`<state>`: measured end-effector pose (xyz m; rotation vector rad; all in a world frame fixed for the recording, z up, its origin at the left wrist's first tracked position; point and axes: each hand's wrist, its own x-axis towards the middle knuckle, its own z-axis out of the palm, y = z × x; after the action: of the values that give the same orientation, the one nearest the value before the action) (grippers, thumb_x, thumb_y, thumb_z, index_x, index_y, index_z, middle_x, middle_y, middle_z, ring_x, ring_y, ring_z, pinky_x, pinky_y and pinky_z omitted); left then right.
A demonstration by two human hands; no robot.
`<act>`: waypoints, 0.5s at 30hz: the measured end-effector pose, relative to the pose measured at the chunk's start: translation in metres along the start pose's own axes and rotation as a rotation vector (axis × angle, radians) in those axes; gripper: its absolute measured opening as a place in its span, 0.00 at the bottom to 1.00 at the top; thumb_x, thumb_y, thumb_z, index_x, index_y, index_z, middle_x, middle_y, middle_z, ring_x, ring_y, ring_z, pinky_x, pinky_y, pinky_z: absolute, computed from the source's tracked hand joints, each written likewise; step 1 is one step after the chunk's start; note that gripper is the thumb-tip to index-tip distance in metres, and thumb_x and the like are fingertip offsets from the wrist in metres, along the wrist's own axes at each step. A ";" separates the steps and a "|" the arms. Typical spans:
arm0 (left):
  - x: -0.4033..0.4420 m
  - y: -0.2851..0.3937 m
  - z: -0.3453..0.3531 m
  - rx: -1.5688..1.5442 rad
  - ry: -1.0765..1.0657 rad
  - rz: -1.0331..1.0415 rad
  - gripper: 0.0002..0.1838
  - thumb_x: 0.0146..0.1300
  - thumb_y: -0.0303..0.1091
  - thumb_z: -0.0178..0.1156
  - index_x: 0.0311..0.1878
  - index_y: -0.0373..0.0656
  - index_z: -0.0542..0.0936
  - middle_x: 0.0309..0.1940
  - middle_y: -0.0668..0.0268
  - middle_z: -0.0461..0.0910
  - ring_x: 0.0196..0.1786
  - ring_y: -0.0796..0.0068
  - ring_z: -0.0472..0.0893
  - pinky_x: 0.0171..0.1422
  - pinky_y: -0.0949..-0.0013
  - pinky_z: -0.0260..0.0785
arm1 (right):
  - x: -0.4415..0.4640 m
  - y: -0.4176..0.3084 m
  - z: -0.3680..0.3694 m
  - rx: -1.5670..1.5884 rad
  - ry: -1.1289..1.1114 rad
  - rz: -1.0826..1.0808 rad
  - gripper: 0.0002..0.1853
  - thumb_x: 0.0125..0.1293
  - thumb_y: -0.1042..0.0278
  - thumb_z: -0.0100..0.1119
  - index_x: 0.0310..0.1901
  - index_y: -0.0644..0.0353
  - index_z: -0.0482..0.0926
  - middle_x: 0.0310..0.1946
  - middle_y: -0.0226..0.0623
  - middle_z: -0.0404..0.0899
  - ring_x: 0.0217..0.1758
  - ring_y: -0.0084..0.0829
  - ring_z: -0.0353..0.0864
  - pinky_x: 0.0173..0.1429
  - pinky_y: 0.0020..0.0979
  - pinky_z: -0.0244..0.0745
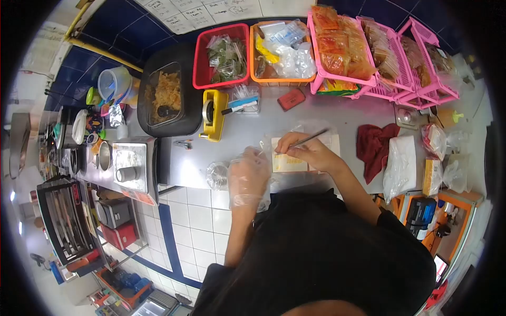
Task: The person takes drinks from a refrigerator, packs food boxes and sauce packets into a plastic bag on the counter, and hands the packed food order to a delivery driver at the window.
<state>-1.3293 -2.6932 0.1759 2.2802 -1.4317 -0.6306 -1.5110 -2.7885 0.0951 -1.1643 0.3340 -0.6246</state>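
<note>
My right hand point(310, 151) is bare and pinches a slim dark pen point(311, 138), its tip over a pale paper pad point(287, 164) with yellowish marks. Clear plastic lies around the pad. My left hand point(247, 178), inside a clear plastic glove, rests at the pad's left edge. Its fingers look curled in; whether they grip anything is hidden by the crinkled plastic. A clear round plastic item point(216, 175) lies just left of that hand.
Behind my hands are a yellow tape dispenser point(215, 116), red basket point(221, 79), orange basket point(282, 80) and pink racks point(369, 81) of packets. A maroon cloth point(375, 147) and white plastic bag point(400, 168) lie right. A metal scale point(132, 163) and black tub point(153, 126) stand left.
</note>
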 end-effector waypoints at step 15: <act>0.002 0.010 0.013 -1.244 -0.394 -0.112 0.05 0.64 0.30 0.68 0.34 0.40 0.86 0.29 0.69 0.82 0.34 0.81 0.78 0.38 0.75 0.70 | 0.002 -0.001 -0.058 -1.942 0.156 0.451 0.10 0.64 0.69 0.61 0.44 0.58 0.87 0.46 0.46 0.85 0.50 0.41 0.87 0.47 0.45 0.82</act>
<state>-1.3437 -2.6999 0.1700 1.2500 -0.6396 -1.5156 -1.5420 -2.8330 0.0747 -2.7131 1.4612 0.2537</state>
